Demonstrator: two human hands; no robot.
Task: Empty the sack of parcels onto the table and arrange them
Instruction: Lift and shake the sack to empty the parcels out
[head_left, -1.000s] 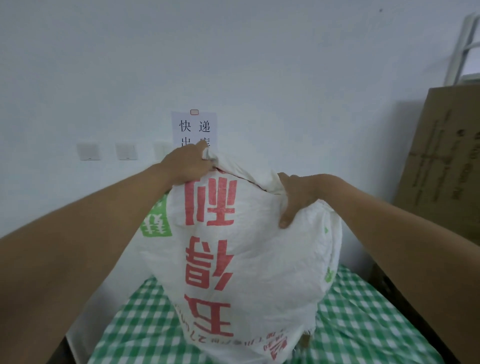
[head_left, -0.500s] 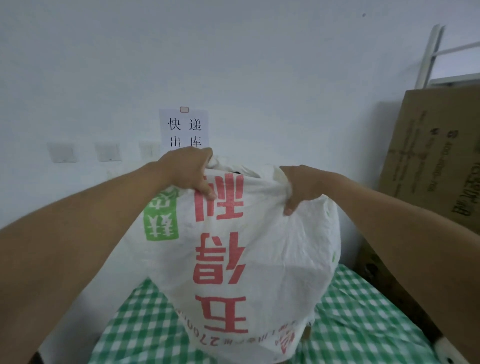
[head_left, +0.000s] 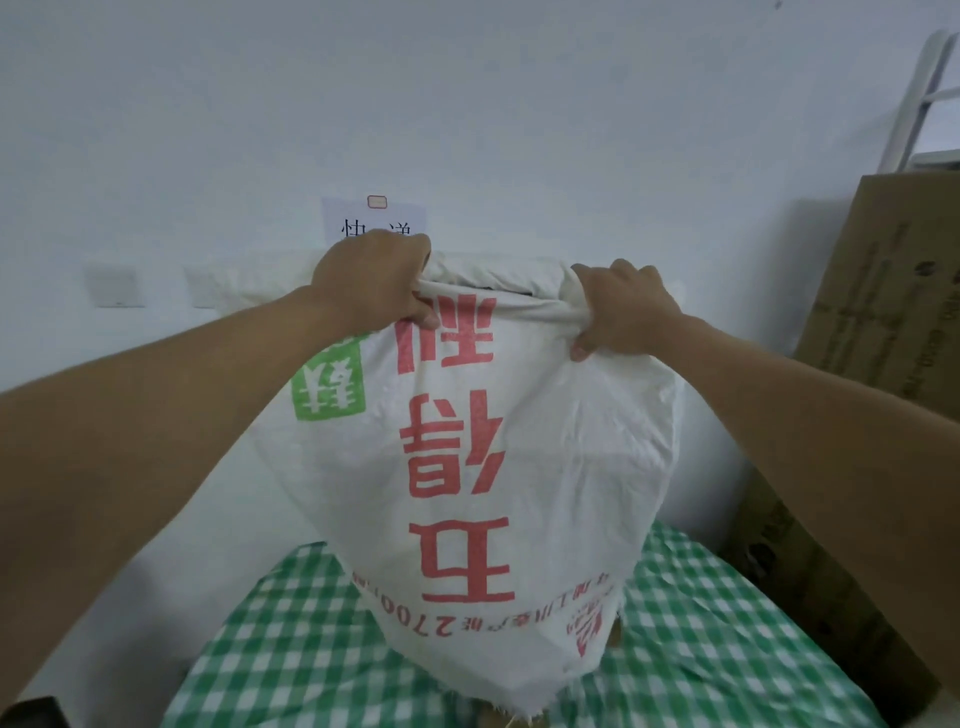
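While both hands, left (head_left: 371, 283) and right (head_left: 626, 312), clench its upturned bottom, the sack (head_left: 483, 457) hangs vertically, mouth down over the bench (head_left: 727, 649).

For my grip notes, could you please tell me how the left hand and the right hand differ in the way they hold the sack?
The left hand sits higher and farther from the camera than the right hand. The left hand partly covers the paper sign on the wall; the right hand covers nothing there. The left hand is above the green logo, the right above plain white cloth. Both clench bunched fabric at the top edge of the sack.
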